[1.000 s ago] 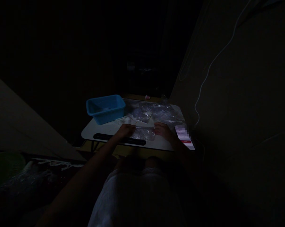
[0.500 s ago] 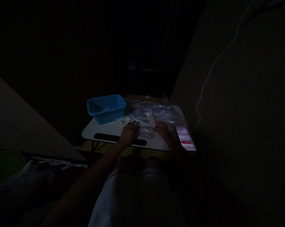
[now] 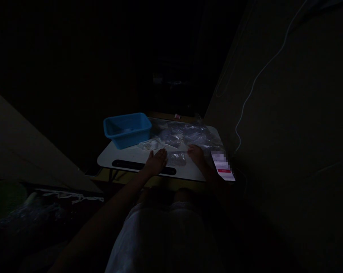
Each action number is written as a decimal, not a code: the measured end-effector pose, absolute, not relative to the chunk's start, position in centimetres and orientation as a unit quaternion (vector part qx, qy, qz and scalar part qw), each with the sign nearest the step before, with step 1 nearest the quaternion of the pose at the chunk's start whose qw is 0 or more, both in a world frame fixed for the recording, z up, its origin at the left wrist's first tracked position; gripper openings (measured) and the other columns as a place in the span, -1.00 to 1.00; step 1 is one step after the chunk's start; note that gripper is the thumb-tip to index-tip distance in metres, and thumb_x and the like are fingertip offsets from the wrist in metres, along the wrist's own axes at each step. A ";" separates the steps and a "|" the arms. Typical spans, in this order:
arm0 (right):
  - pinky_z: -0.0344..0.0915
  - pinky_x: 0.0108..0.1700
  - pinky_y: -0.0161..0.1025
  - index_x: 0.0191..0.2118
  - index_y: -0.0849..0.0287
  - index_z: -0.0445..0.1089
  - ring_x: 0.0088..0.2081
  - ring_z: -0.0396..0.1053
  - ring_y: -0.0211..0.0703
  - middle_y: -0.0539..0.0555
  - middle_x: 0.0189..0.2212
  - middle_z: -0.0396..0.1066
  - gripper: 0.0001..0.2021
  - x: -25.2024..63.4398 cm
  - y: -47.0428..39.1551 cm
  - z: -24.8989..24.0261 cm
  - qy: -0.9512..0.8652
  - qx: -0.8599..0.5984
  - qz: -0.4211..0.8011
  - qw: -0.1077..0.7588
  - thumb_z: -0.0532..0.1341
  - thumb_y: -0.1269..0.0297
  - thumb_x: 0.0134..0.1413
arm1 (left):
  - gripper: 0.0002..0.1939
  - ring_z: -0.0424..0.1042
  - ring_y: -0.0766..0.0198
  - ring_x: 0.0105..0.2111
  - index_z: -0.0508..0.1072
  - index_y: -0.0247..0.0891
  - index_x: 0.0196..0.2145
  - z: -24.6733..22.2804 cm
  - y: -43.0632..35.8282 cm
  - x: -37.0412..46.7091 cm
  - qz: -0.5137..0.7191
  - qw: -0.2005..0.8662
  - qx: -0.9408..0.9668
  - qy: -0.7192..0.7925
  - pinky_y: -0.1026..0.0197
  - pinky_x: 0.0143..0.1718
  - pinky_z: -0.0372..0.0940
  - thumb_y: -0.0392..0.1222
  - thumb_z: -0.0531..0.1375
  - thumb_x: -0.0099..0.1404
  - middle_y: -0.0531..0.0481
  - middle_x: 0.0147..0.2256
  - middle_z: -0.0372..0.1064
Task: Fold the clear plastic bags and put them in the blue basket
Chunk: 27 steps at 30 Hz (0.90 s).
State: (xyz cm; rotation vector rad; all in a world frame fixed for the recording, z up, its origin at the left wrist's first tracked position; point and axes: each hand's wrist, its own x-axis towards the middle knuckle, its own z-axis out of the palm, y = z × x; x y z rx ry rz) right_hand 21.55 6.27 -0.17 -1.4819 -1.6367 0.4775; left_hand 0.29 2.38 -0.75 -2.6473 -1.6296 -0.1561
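Note:
In dim light, a small clear plastic bag (image 3: 177, 159) lies on the white folding table (image 3: 128, 153) between my hands. My left hand (image 3: 156, 162) rests flat at the bag's left edge, fingers stretched out and thumb apart. The fingers of my right hand (image 3: 196, 154) are closed at the bag's upper right corner, pinching its edge. Just beyond my hands are a small clear packet with pale contents (image 3: 149, 145) and a spread of loose clear plastic bags (image 3: 198, 132). What the small bag contains, if anything, is too dark to make out.
A blue plastic basin (image 3: 131, 138) stands at the table's back left. A lit phone (image 3: 223, 167) lies at the right edge. Behind the table is a small red-and-white object (image 3: 177, 116). A white cable (image 3: 253, 81) hangs along the right wall.
My left hand has gone from bent fingers over the bag's edge to lying flat with fingers stretched. My right hand has shifted slightly right, its fingers now closed more tightly.

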 end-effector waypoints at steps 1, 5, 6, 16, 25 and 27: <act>0.30 -0.17 -0.12 -0.18 0.32 0.36 -0.25 0.37 -0.06 0.19 -0.31 0.42 -0.63 21.3 5.8 0.3 -0.655 -0.601 0.171 0.424 0.01 0.45 -0.18 | -0.49 -0.12 0.16 0.18 -0.02 -0.39 0.16 -0.7 2.4 0.3 -0.047 0.016 -0.850 -0.525 -0.15 0.09 -0.15 -0.14 -0.25 0.31 -0.19 0.19 -0.16; 0.14 0.04 -0.24 -0.06 0.32 0.31 -0.05 0.25 -0.15 0.19 -0.09 0.33 -0.59 18.4 3.2 2.1 -0.759 -0.559 0.035 0.331 -0.08 0.46 -0.03 | -0.49 -0.16 0.16 0.18 -0.04 -0.39 0.16 -0.7 2.3 0.5 -0.037 0.027 -0.846 -0.531 -0.16 0.09 -0.16 -0.13 -0.26 0.31 -0.18 0.19 -0.18; 0.10 0.06 -0.26 -0.03 0.31 0.29 -0.03 0.23 -0.18 0.16 -0.06 0.31 -0.58 17.3 2.5 2.3 -0.790 -0.533 0.024 0.302 -0.10 0.45 0.00 | -0.49 -0.16 0.15 0.19 -0.04 -0.39 0.16 -0.7 2.3 0.5 -0.035 0.028 -0.846 -0.531 -0.16 0.09 -0.17 -0.14 -0.26 0.31 -0.19 0.19 -0.18; -0.33 0.18 0.04 0.19 0.32 -0.10 0.22 -0.23 -0.13 0.15 0.20 -0.11 -0.45 13.1 0.8 -0.4 -0.853 -0.510 0.020 0.106 -0.33 0.11 0.19 | -0.46 -0.23 0.14 0.20 -0.09 -0.31 0.18 0.1 1.9 0.5 0.002 0.004 -0.846 -0.533 -0.14 0.10 -0.18 -0.21 -0.15 0.26 -0.16 0.21 -0.26; -0.40 0.15 0.17 0.17 0.30 -0.05 0.22 -0.25 -0.11 0.18 0.20 -0.13 -0.42 15.7 1.1 -0.1 -0.835 -0.547 -0.018 0.058 -0.36 0.06 0.18 | -0.50 -0.15 0.15 0.18 -0.02 -0.34 0.16 -0.2 1.9 0.6 -0.034 0.027 -0.845 -0.533 -0.15 0.09 -0.15 -0.16 -0.23 0.30 -0.17 0.19 -0.18; -0.39 0.14 0.18 0.17 0.30 -0.05 0.22 -0.25 -0.10 0.18 0.19 -0.13 -0.43 16.3 1.3 -0.3 -0.828 -0.556 -0.031 0.059 -0.36 0.07 0.18 | -0.50 -0.14 0.16 0.18 -0.01 -0.35 0.16 -0.3 1.9 0.7 -0.041 0.028 -0.842 -0.537 -0.15 0.09 -0.16 -0.14 -0.24 0.30 -0.17 0.19 -0.17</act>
